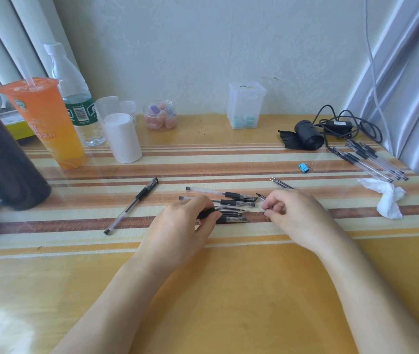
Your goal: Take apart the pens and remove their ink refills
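My left hand (190, 221) grips a pen barrel (212, 211) with a black grip, its clear end pointing right. My right hand (287, 210) pinches a small dark pen tip (260, 196) between thumb and fingers, just right of the barrel. Under and between the hands lies a cluster of pens (229, 198) with clear barrels and black grips. One whole capped pen (131, 204) lies apart to the left, slanted. Thin refills (281, 183) lie just beyond my right hand. A bundle of clear pen parts (372, 159) rests at the far right.
An orange drink cup (47, 123), a water bottle (75, 98), a tissue roll (123, 137), a candy jar (161, 118) and a clear box (245, 106) line the back. A black roll (305, 135), cables (344, 126), a blue clip (303, 167) and a crumpled tissue (388, 198) sit right.
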